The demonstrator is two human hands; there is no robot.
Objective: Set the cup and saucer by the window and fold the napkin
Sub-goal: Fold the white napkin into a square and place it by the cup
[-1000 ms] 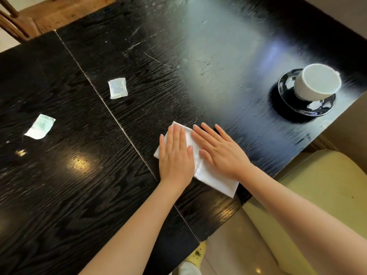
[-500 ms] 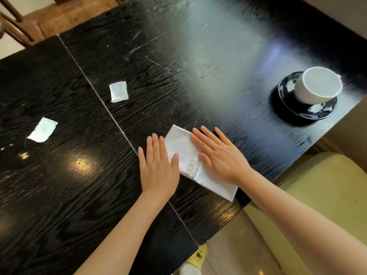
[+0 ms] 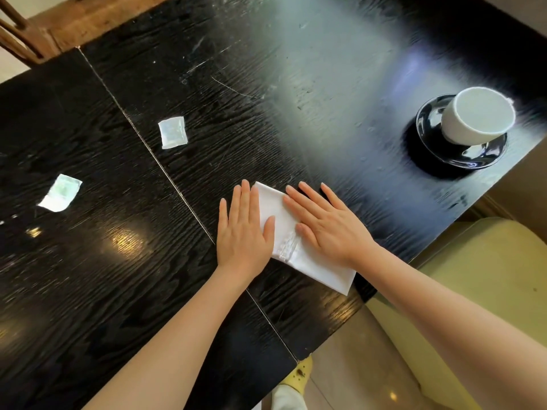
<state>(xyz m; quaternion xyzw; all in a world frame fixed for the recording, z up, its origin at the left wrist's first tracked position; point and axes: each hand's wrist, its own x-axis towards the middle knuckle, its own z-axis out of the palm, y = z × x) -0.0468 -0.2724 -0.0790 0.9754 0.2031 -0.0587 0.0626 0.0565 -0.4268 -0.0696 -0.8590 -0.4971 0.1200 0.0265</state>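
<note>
**Item 1, napkin** [image 3: 279,211]: white, folded to a rectangle, flat on the black surface [image 3: 296,99] near the edge closest to me. Long axis runs approx. 11 to 5 o'clock.

**Item 2, left hand** [image 3: 244,229]: fingers straight and together, palm down. Thumb and palm edge are on the napkin's left border, the rest on bare wood. Change: 1 s ago it covered the napkin's left half, then slid off toward 9 o'clock, and is now back at the edge. I read that as a smoothing stroke along the crease.

**Item 3, right hand** [image 3: 328,229]: spread flat, pressing the napkin's right part. No shift in the last sec.; it acts as the anchor.

**Item 4, cup** [image 3: 476,116] on saucer [image 3: 461,158]: white on black, at 2 o'clock from the napkin, well apart, near the surface corner. Unmoved. No window in view, so I can't confirm placement.

**Item 5, two small packets** [image 3: 172,132] [image 3: 60,193]: at 10 and 9 o'clock, untouched.

**Status (my est.):** fold made, now being pressed flat. Whether another fold is due I can't tell.
</note>
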